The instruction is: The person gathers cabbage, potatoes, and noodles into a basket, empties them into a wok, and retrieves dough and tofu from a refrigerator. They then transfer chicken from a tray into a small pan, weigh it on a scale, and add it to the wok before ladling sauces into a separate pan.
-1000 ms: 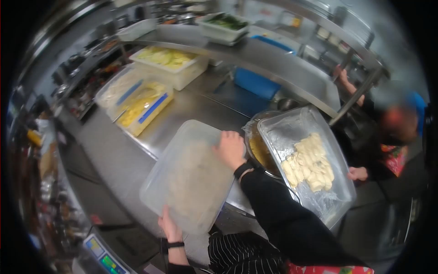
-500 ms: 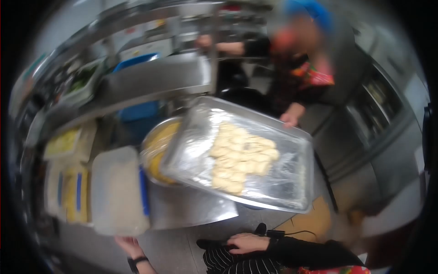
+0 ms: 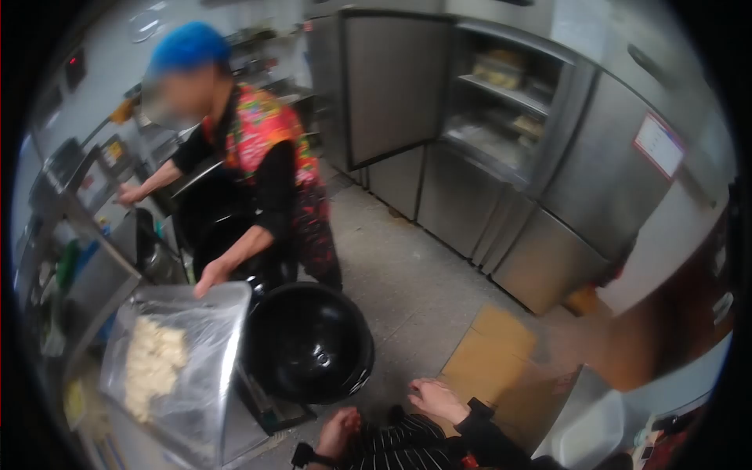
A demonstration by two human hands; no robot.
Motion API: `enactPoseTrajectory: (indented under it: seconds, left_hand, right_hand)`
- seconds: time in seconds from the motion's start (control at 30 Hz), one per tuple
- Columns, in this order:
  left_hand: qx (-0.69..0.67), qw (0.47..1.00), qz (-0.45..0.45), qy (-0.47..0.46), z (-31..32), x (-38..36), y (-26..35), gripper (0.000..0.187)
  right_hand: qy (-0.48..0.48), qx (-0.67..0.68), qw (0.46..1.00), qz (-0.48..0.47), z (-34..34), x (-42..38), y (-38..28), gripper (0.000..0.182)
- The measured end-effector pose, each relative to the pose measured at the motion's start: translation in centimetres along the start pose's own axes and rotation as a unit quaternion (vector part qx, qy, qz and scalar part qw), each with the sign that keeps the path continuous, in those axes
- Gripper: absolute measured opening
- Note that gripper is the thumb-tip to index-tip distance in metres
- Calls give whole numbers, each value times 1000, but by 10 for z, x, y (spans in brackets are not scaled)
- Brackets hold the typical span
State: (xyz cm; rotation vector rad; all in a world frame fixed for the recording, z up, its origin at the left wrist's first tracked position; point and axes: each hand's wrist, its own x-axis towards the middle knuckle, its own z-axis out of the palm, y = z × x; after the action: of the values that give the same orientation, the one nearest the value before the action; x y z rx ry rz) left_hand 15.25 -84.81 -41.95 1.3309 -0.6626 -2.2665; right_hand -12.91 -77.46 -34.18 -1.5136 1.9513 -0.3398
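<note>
My left hand (image 3: 339,432) is low in the head view, beside the striped apron (image 3: 403,440). Its fingers are curled in and nothing shows in them. To its right, my right hand (image 3: 439,401) hangs in front of me with its fingers loosely apart, holding nothing. Neither touches the metal tray (image 3: 205,356) at the left, which carries pale dough pieces (image 3: 155,362) under a shiny film. Another person's hand (image 3: 211,276) grips the tray's far edge.
A co-worker in a blue cap (image 3: 190,47) stands at the left. A black round bin (image 3: 308,342) is beside the tray. Steel cabinets (image 3: 462,205), one door open, line the back. Flattened cardboard (image 3: 489,348) lies on the floor; a white container (image 3: 591,431) stands at lower right.
The view has swung right, putting the tray and co-worker farther left. My left hand has left the lidded plastic box's near edge and is now near my right hand. The black bin and open cabinet now show.
</note>
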Motion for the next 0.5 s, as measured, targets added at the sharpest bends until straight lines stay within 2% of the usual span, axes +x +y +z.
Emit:
enactPoseTrajectory:
  seconds: [0.07,0.1,0.17,0.27,0.37,0.43,0.5]
  left_hand:
    - [-16,998,27,-55,62,31,53,20]
    - [20,994,76,-75,86,51,75,18]
    - [52,991,104,-63,159,93,127,20]
    - [102,965,222,-91,227,170,202,22]
    - [99,933,340,-72,280,269,291,18]
    - [74,912,403,-16,321,330,361,28]
    - [68,901,427,40,353,396,437,42]
  right_hand:
    - [67,53,996,-9,-14,2,15,34]
    - [78,58,995,-2,-24,2,21,34]
    - [101,111,988,20,-68,5,41,37]
    - [102,166,977,82,-123,6,69,38]
    - [118,154,975,108,-176,17,116,38]
    - [137,168,968,123,-205,31,164,39]
    - [151,157,955,201,-229,46,213,39]
